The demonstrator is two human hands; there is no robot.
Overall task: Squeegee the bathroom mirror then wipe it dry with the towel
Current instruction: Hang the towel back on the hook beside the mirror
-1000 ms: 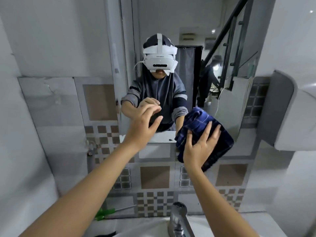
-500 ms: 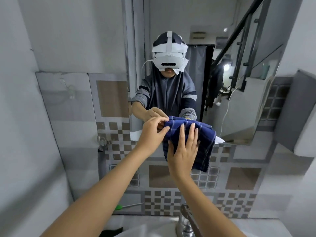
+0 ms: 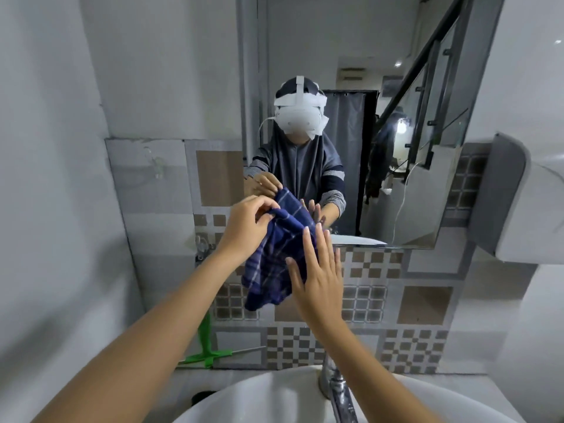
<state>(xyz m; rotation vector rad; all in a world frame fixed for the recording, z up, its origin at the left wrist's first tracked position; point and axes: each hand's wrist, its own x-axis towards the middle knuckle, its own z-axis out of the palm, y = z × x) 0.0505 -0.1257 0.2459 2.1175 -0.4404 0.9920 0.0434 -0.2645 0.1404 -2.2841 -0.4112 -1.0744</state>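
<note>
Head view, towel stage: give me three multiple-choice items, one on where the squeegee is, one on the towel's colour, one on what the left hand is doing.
1. Where is the green squeegee?
A. In the right hand
B. On the ledge beside the sink, against the tiled wall
C. Hung on the mirror

2. What colour is the towel?
A. Dark blue with pale checks
B. Plain white
C. Red

3. What is the left hand doing?
A. Hanging empty
B. Turning the tap
C. Pinching the towel's top

Answers: 1 B, it lies below the arms by the sink; 2 A, pale lines cross the blue cloth; 3 C, fingers close on the cloth while the right hand presses flat.
</note>
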